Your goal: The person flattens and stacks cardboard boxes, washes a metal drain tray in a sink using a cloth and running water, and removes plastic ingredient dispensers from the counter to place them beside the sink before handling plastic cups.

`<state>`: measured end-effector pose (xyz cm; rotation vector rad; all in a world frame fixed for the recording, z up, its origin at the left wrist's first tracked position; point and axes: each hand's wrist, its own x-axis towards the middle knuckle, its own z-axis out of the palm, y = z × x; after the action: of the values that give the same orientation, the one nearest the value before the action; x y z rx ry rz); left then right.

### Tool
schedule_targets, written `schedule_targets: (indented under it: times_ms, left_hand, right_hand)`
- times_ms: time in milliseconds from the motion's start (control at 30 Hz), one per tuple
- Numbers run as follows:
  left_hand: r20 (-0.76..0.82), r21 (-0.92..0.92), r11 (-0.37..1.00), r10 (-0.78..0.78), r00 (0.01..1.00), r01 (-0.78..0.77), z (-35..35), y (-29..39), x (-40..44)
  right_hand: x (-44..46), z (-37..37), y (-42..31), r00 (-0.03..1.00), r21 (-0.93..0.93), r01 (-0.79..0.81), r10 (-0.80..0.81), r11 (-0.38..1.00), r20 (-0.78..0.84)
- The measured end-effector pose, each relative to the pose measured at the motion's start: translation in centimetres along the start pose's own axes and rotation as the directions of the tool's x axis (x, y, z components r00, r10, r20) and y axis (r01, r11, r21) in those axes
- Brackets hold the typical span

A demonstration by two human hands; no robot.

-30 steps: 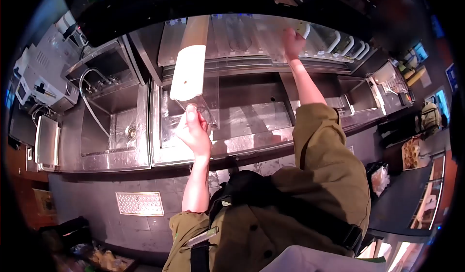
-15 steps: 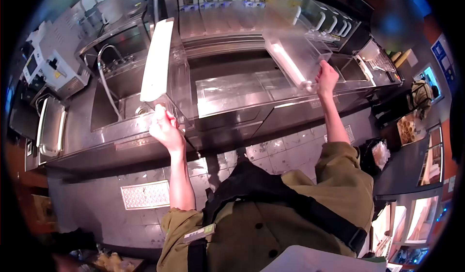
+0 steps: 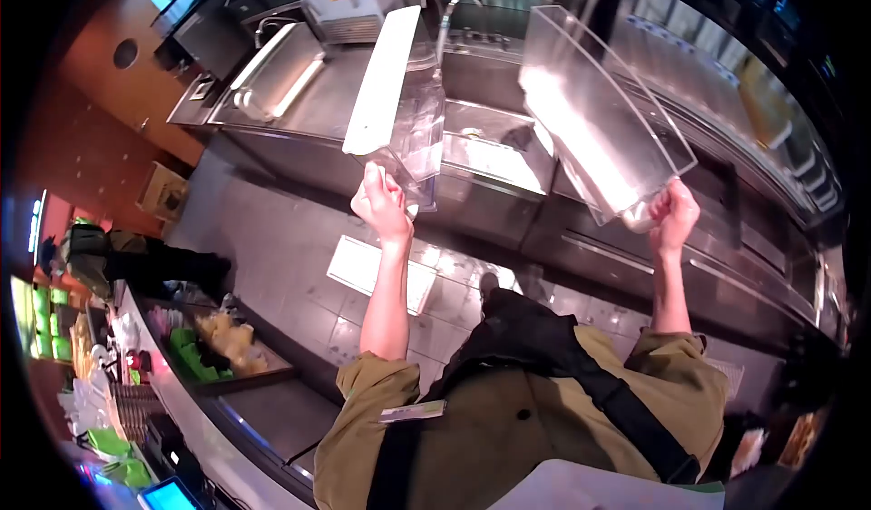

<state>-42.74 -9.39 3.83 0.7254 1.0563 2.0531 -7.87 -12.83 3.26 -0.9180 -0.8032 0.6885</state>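
Note:
My left hand (image 3: 383, 206) is closed round the near end of a clear plastic bin (image 3: 422, 120) with a long white panel along its left side. My right hand (image 3: 673, 218) grips the lower near corner of a second clear rectangular bin (image 3: 612, 115), whose long white side catches the light. Both bins are held up in front of me, tilted, with their far ends away from me. Behind and between them lies the steel sink (image 3: 494, 152). Some fingers of each hand are hidden by the grip.
Another clear and white bin (image 3: 281, 70) stands on the steel counter (image 3: 349, 88) at left, with a faucet (image 3: 463, 4) beyond the sink. A person (image 3: 136, 260) leans over at far left, near a tray (image 3: 272, 365) of green and yellowish items. The tiled floor (image 3: 272, 229) looks wet in places.
My view and body have turned to the left, bringing the left counter and the side counter into sight. Both bins have come round with me, still in my hands.

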Motion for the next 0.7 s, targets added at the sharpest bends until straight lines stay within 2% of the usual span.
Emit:
schedule_targets:
  times_ms: [67,133,267,300,333,400,433,467,533,667,700]
  left_hand:
    - [0.009,0.009,1.0,0.014,1.0,-0.014,-1.9,-0.4,4.1]
    - [-0.018,0.047,0.999,0.024,1.0,-0.024,-3.9,-1.2,8.4]
    - [-0.053,0.101,0.994,0.043,0.998,-0.038,-8.3,-4.1,18.3]
    - [-0.037,0.146,0.988,0.05,0.998,-0.044,-9.4,-4.6,20.8]
    - [-0.017,0.187,0.981,0.053,0.998,-0.049,-10.4,-5.0,23.2]
    - [-0.093,0.244,0.969,0.052,0.994,-0.027,-11.9,-6.0,29.7]
    - [-0.074,0.319,0.946,0.087,0.993,-0.059,-13.3,-7.0,31.9]
    - [-0.083,0.261,0.962,0.103,0.991,-0.078,-13.4,-7.6,33.6]
    - [-0.04,0.274,0.957,0.105,0.994,-0.09,-14.7,-8.7,37.2]
    - [0.019,0.216,0.976,-0.009,1.0,0.005,-18.0,-10.9,43.3]
    - [0.057,0.282,0.957,0.06,0.997,-0.073,-18.7,-11.1,45.1]
  right_hand:
    - [0.3,5.2,4.0,0.997,-0.058,0.007,-0.002,0.998,0.075]
    - [0.7,10.3,8.3,0.982,-0.149,0.113,-0.087,0.982,0.166]
    - [0.7,21.8,15.7,0.966,-0.181,0.093,-0.045,0.979,0.253]
    - [0.1,25.6,15.5,0.975,-0.167,-0.091,0.122,0.982,0.184]
    - [0.3,28.3,17.1,0.966,-0.2,-0.009,0.061,0.98,0.253]
    - [0.3,35.4,23.3,0.963,-0.236,0.147,-0.085,0.961,0.254]
    - [0.0,37.7,24.6,0.975,-0.214,0.056,-0.008,0.975,0.22]
    - [-0.1,39.9,26.6,0.98,-0.186,-0.033,0.068,0.982,0.188]
    - [-0.2,43.4,29.2,0.968,-0.325,-0.061,0.134,0.944,0.21]
    - [-2.8,50.0,34.5,0.985,-0.244,-0.092,0.124,0.965,0.121]
    - [-3.6,52.1,34.0,0.986,-0.254,-0.072,0.107,0.965,0.125]
